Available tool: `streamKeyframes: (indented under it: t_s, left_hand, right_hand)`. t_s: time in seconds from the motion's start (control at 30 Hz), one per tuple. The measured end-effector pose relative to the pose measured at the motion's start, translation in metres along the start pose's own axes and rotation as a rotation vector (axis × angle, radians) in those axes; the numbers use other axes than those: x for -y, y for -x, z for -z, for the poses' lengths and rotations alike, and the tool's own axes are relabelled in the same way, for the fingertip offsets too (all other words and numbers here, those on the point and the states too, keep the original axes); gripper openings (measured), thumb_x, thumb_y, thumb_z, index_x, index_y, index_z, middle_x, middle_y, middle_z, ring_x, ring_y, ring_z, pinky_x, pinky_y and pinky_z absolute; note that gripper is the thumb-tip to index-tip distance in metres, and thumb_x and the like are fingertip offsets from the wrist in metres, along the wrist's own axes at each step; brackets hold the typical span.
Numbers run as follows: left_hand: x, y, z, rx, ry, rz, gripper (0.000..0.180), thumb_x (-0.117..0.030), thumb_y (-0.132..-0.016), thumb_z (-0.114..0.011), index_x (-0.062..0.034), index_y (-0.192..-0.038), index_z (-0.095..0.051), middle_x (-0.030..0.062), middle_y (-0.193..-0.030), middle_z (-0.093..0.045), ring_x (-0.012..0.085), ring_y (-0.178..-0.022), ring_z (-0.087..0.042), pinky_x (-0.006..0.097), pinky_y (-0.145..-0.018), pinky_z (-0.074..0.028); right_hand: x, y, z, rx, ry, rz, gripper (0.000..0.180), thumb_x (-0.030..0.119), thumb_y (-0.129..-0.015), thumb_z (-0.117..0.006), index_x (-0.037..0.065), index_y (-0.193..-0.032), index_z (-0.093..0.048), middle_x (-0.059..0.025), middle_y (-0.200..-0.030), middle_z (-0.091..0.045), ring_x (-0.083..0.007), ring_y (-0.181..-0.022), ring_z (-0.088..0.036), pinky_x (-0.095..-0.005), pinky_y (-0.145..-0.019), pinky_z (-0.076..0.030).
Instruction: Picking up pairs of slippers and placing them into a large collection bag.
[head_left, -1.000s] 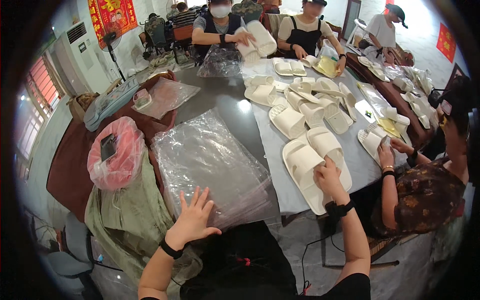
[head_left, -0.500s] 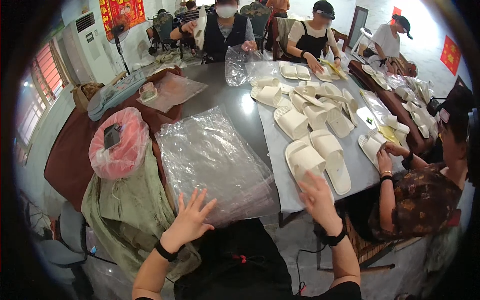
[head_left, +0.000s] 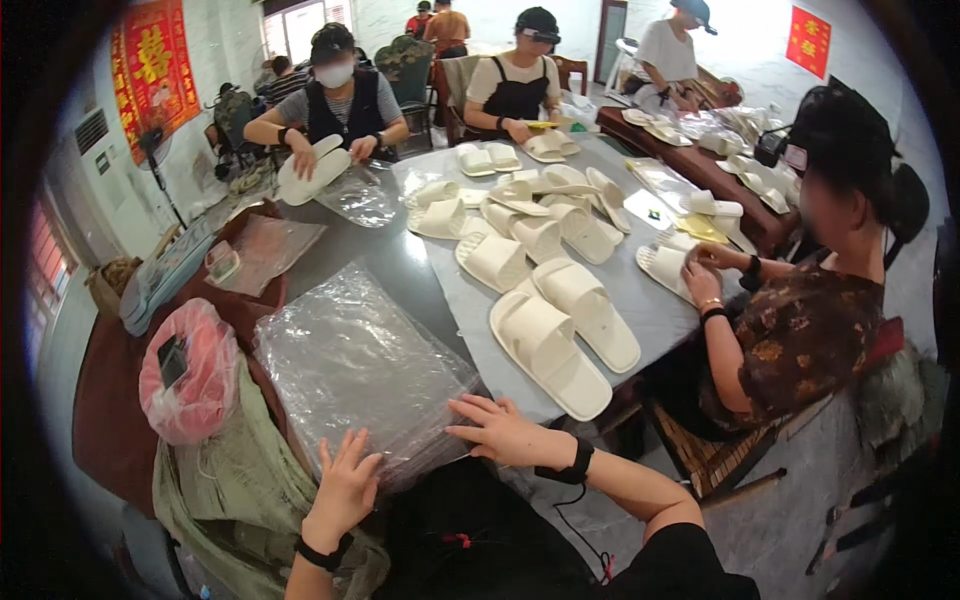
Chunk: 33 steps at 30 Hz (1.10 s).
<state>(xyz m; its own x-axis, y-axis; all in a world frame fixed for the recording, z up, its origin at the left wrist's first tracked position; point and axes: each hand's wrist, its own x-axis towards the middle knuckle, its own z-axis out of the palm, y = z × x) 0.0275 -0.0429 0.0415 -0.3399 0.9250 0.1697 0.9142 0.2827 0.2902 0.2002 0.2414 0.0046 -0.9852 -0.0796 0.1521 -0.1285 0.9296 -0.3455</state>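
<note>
A stack of transparent plastic bags (head_left: pixel 355 355) lies flat on the table in front of me. My left hand (head_left: pixel 343 492) is open at its near edge, fingers spread, the tips against the plastic. At the near right corner of the stack is my right hand (head_left: pixel 512 436), also open, with the fingers stretched out to the left. Neither hand holds anything. Beyond my right hand a white slipper (head_left: pixel 555 355) rests on the grey cloth, its mate (head_left: pixel 590 310) lying alongside. Several more white slippers (head_left: pixel 535 235) are heaped behind this pair.
A pink plastic-wrapped bundle (head_left: pixel 190 370) with a dark phone-like object on top sits left of the bags, above green cloth (head_left: pixel 230 480). Across the table a masked person (head_left: pixel 335 110) holds white slippers and a bag. A person at right (head_left: pixel 810 320) handles another slipper.
My right hand has moved left from beside the near slipper to the corner of the bag stack. My view has turned right. The masked person has lowered the slippers toward the bag.
</note>
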Motion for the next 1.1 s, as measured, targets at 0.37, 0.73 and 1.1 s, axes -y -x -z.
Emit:
streamKeyframes:
  t_s: [0.37,0.73,1.1]
  left_hand:
    - [0.005,-0.035,-0.015,-0.112,0.066,-0.107,0.019,-0.002,-0.082,-0.068,-0.0047,-0.1,-0.061,0.0175,-0.133,-0.06,0.0399,-0.129,-0.053,0.063,-0.106,-0.036]
    - [0.024,-0.013,-0.029,0.016,-0.025,-0.127,0.058,-0.016,-0.089,-0.069,-0.004,-0.142,-0.051,0.0303,-0.147,-0.043,0.0504,-0.133,-0.041,0.055,-0.114,-0.032]
    - [0.001,-0.054,-0.019,0.052,-0.13,0.071,0.073,-0.002,-0.076,-0.062,-0.002,-0.146,-0.042,0.0258,-0.154,-0.036,0.0437,-0.146,-0.032,0.064,-0.115,-0.025]
  right_hand:
    - [-0.093,0.047,0.069,-0.748,-0.132,-0.553,0.03,0.0,-0.078,-0.068,0.009,-0.107,-0.074,-0.022,-0.139,-0.05,-0.039,-0.13,-0.049,-0.0452,-0.109,-0.041]
    - [-0.134,0.067,0.038,-0.828,-0.137,-0.525,0.028,0.004,-0.072,-0.065,0.017,-0.093,-0.078,-0.0202,-0.14,-0.054,-0.041,-0.129,-0.05,-0.0467,-0.105,-0.043]
    - [-0.13,0.019,0.058,-0.501,-0.092,-0.751,0.019,0.008,-0.081,-0.059,0.007,-0.094,-0.073,-0.0166,-0.126,-0.06,-0.0384,-0.125,-0.052,-0.0555,-0.098,-0.04]
